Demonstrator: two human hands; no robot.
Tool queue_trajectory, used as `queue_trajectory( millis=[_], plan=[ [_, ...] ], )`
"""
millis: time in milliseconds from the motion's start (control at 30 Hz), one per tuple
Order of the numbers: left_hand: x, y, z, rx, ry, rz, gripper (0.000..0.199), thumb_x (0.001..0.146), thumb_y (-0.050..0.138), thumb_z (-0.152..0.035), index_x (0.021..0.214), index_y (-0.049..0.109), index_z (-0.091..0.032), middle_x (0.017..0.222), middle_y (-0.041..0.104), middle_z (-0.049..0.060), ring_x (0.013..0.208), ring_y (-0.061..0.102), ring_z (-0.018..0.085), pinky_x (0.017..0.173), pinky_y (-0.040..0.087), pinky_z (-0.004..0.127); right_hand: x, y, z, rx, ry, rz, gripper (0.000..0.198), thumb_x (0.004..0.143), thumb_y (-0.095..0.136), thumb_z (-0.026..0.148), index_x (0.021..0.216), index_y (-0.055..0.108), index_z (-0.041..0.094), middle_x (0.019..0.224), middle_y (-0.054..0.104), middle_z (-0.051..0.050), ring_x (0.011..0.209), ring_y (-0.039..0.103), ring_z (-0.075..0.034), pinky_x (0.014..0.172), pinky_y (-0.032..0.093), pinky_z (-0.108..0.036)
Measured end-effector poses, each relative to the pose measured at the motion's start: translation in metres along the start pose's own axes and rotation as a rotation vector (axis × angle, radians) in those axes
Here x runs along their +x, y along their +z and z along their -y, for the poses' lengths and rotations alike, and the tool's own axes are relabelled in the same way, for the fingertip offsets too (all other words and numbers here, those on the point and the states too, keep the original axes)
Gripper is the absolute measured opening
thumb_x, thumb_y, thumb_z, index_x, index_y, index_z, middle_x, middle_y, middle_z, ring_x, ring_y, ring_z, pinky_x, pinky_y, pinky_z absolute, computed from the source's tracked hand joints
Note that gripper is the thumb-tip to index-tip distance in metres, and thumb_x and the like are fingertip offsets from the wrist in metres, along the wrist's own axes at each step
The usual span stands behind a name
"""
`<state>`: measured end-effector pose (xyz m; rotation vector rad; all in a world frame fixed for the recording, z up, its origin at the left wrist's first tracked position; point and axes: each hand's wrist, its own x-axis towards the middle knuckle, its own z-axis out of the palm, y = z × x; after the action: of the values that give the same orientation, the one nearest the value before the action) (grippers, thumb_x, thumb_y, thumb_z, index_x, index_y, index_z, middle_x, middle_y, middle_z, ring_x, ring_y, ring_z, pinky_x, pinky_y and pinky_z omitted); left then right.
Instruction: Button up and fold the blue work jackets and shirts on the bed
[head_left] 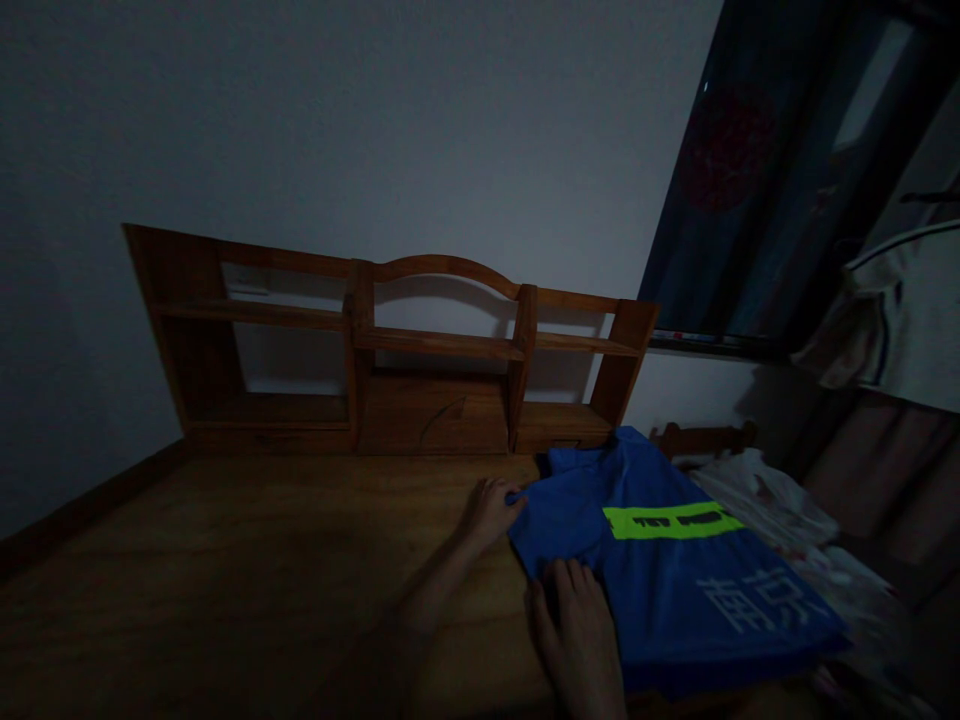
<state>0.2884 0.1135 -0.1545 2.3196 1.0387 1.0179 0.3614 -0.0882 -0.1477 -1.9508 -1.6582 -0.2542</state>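
— Head view: what was on the left?
— The wooden shelf (390,345) stood on the desk (225,560). The left hand (491,510) pinched the blue shirt (660,560) edge.
— And the right hand (577,625)?
— It lay flat and unclenched on the shirt, which covered the desk's right side.

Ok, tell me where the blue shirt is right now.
The blue shirt lies on the right part of the wooden desk, in front of the shelf unit. The left hand touches its far left edge and the right hand rests on its near edge.
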Motion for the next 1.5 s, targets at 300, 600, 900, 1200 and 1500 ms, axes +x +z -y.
queue_trajectory(
  millis=[300, 600, 900, 1200, 1500],
  plan=[
    [0.001, 0.006, 0.008, -0.276, -0.181, -0.026, 0.035, 0.08, 0.051, -0.052, 0.087, 0.067, -0.022, 0.088, 0.068, 0.0, 0.082, 0.062, 0.014, 0.07, 0.043, 0.021, -0.001, 0.003, -0.001, -0.02, -0.02, -0.03, 0.012, 0.091, 0.039, 0.028, 0.089, 0.049, 0.021, 0.088, 0.05, -0.006, 0.087, 0.046, -0.023, 0.082, 0.034, -0.042],
    [0.002, 0.005, 0.014, -0.324, -0.224, -0.029, 0.025, 0.082, 0.05, -0.041, 0.09, 0.066, -0.022, 0.088, 0.069, 0.001, 0.079, 0.064, 0.013, 0.064, 0.044, 0.019, -0.001, 0.001, -0.001, 0.003, -0.013, -0.016, 0.012, 0.091, 0.039, 0.028, 0.087, 0.049, 0.021, 0.087, 0.05, -0.006, 0.086, 0.046, -0.023, 0.08, 0.035, -0.041],
    [0.002, 0.001, 0.009, -0.321, -0.245, -0.036, 0.023, 0.083, 0.049, -0.035, 0.088, 0.066, -0.02, 0.088, 0.069, 0.002, 0.081, 0.064, 0.013, 0.068, 0.045, 0.019, -0.002, -0.002, 0.001, -0.018, -0.006, -0.007, 0.014, 0.092, 0.038, 0.029, 0.093, 0.049, 0.021, 0.09, 0.051, -0.006, 0.089, 0.046, -0.023, 0.082, 0.035, -0.041],
    [-0.001, -0.005, 0.003, -0.282, -0.254, -0.006, 0.024, 0.083, 0.049, -0.037, 0.088, 0.067, -0.021, 0.091, 0.069, 0.002, 0.086, 0.063, 0.015, 0.07, 0.045, 0.02, -0.001, -0.001, 0.001, -0.03, -0.021, -0.024, 0.012, 0.091, 0.04, 0.028, 0.091, 0.049, 0.02, 0.089, 0.051, -0.007, 0.088, 0.046, -0.023, 0.081, 0.035, -0.04],
    [-0.002, -0.01, -0.006, -0.231, -0.258, -0.003, 0.032, 0.083, 0.047, -0.045, 0.088, 0.069, -0.022, 0.089, 0.069, 0.002, 0.083, 0.063, 0.016, 0.069, 0.045, 0.021, -0.001, 0.0, 0.0, -0.008, -0.017, -0.006, 0.014, 0.092, 0.038, 0.029, 0.09, 0.049, 0.021, 0.089, 0.05, -0.006, 0.087, 0.045, -0.022, 0.081, 0.034, -0.04]
  ],
)
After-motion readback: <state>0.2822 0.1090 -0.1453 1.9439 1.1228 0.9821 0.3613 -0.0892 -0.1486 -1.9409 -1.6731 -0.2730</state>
